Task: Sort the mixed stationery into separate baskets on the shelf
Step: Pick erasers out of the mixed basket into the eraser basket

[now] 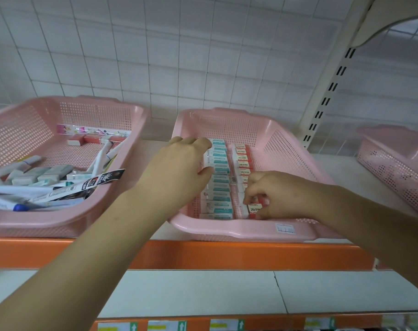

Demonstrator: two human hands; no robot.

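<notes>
Head view: three pink baskets stand on a shelf with an orange front edge.

1. Middle basket: holds two lengthwise rows of boxed erasers, side by side. The teal-labelled row lies on the left and the red-labelled row, marked "2B", on the right. A small white price label is stuck on the near rim.
2. Left hand: reaches over the left part of the middle basket, palm down, fingers extended and slightly spread. It grips nothing. The fingertips appear to rest on the far end of the teal-labelled row, though contact is not clearly visible.
3. Right hand: positioned at the near end of the red-labelled row, fingers curled downward. Thumb and fingers pinch a 2B eraser sitting at the near end of that row.
4. Left basket: contains the mixed stationery, namely pens piled at the near side, loose grey erasers in the middle, and a packaged ruler against the far wall.
5. Right basket: partly cut off by the frame edge; contents not discernible.
</notes>
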